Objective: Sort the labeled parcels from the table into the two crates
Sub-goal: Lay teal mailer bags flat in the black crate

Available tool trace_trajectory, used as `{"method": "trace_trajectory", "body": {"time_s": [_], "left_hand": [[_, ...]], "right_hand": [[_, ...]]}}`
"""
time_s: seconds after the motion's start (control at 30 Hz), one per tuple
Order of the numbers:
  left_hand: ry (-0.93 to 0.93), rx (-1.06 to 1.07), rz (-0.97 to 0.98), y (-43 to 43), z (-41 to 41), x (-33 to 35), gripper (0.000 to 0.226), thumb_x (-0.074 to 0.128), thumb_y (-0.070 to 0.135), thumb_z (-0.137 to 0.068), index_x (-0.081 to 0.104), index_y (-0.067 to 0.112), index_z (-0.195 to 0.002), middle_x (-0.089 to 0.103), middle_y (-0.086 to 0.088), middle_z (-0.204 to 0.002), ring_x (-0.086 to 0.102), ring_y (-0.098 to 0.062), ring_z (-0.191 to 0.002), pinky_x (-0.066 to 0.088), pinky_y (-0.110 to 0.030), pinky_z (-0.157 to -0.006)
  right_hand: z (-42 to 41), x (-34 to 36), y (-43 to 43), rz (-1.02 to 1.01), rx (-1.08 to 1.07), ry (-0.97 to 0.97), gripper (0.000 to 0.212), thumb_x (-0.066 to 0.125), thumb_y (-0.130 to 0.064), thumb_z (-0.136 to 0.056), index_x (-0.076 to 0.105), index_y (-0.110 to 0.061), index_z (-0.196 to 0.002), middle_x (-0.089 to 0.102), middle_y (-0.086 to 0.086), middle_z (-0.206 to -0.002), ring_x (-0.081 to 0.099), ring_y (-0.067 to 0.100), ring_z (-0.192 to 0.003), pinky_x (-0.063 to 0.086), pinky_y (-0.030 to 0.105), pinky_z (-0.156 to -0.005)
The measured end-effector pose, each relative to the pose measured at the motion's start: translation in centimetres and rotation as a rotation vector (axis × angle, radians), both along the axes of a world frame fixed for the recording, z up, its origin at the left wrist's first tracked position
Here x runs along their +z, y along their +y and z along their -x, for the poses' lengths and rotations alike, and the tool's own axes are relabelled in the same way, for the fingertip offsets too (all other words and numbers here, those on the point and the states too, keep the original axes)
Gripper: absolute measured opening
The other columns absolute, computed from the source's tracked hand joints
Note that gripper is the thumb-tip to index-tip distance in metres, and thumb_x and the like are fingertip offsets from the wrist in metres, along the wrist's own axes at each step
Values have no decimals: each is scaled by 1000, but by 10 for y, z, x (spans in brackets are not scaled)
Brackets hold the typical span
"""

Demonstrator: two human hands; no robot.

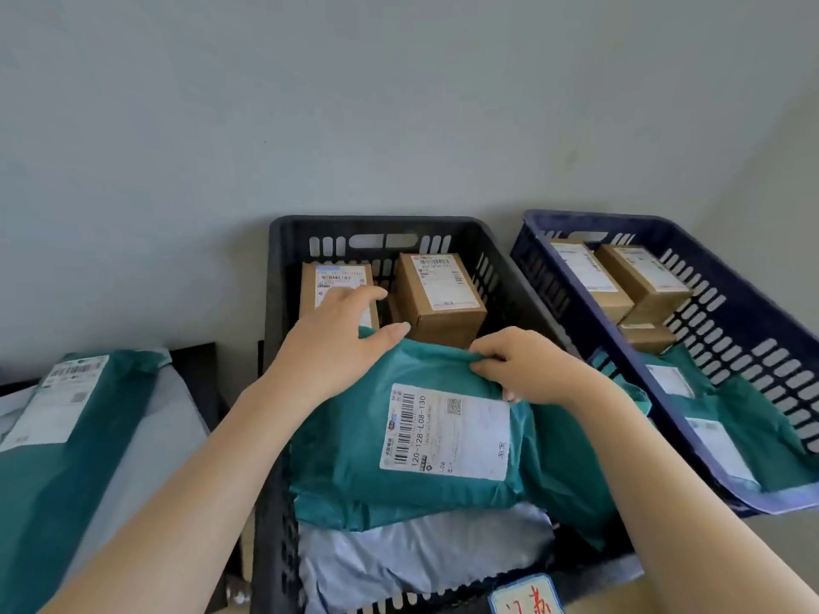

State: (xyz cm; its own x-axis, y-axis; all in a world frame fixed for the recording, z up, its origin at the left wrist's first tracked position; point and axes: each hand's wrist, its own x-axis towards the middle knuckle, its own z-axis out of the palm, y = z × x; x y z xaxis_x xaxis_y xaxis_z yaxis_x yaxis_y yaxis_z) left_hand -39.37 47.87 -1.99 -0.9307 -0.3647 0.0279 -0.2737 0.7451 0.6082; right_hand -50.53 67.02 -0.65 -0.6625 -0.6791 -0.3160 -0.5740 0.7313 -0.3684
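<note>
Both bare forearms reach forward. Left hand (337, 336) palm down, fingers straight. Right hand (527, 367) knuckles up, fingers curled, pinching teal parcel (345, 458) edge.

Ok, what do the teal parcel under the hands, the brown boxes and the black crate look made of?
Teal soft parcel: thin matte plastic film, likely; it wrinkles. Brown rectangular boxes: cardboard, matte, creased edges. Black slotted crate: rigid moulded plastic, seemingly.

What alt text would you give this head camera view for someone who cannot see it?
A person's right hand pinches the far edge of a labelled teal mailer bag lying in a black crate, the left hand resting open on it. Cardboard boxes stand behind the bag; a blue crate holding parcels sits to the right.
</note>
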Motion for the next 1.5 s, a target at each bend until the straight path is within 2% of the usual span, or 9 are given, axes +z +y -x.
{"method": "trace_trajectory", "body": {"time_s": [0.27,0.47,0.63,0.87,1.07,1.13,1.23,1.33,1.5], "left_hand": [[-261,-126,171,18,-14,-7,32,48,54,-91,65,33,-110,64,15,-114,56,-9,-105,42,-31,-93],[-432,-257,123,42,-18,-16,29,46,39,-98,66,19,-89,63,5,-87,55,-12,-79,45,-32,-74],[-499,-255,145,46,-21,-27,39,44,31,-100,45,19,-63,46,3,-66,41,-12,-62,33,-32,-65],[-614,-224,202,50,-15,-45,33,42,29,-101,48,13,-73,45,2,-68,43,-16,-67,33,-30,-66],[-680,-242,262,56,-15,-51,25,40,25,-101,59,10,-96,45,1,-72,47,-20,-77,39,-32,-71],[-705,-253,274,57,-14,-53,23,41,24,-100,59,10,-99,47,0,-75,48,-21,-79,43,-34,-75],[-726,-273,288,60,-15,-52,23,42,22,-99,59,12,-109,56,-5,-89,50,-21,-82,45,-35,-78],[-751,-270,264,61,-16,-51,28,41,19,-98,58,14,-119,62,-7,-103,51,-21,-84,45,-34,-78],[-772,-267,214,62,-15,-48,27,43,32,-99,59,9,-100,55,-3,-83,46,-16,-74,36,-29,-66]], "right_hand": [[0,-11,-6,-80,156,-188,33,49,-16,-98,40,-12,-67,47,-2,-55,50,3,-41,47,21,-54],[-14,-23,-6,-110,246,-272,36,50,-17,-98,44,-19,-62,46,-2,-59,47,9,-49,44,18,-50],[-18,-35,-9,-116,260,-263,36,51,-20,-97,47,-23,-62,46,-1,-61,45,15,-57,41,23,-56],[-26,-59,-14,-173,275,-76,23,50,-22,-95,62,-5,-84,64,11,-91,55,26,-86,42,33,-74],[-32,-75,-16,-212,255,-26,33,49,-17,-94,45,-22,-62,52,4,-81,51,27,-87,38,31,-70],[-33,-77,-14,-228,249,-18,14,50,-18,-94,62,-14,-86,62,8,-96,57,30,-97,42,32,-74],[-33,-74,-8,-296,239,112,28,51,-20,-94,57,-12,-120,59,11,-119,57,31,-108,44,34,-79],[-27,-68,4,-450,227,254,31,49,-17,-93,54,-12,-123,58,8,-122,56,29,-112,40,32,-76],[-14,-64,25,-707,179,139,44,61,-28,-90,48,-10,-128,53,8,-128,55,29,-115,47,37,-91]]}}
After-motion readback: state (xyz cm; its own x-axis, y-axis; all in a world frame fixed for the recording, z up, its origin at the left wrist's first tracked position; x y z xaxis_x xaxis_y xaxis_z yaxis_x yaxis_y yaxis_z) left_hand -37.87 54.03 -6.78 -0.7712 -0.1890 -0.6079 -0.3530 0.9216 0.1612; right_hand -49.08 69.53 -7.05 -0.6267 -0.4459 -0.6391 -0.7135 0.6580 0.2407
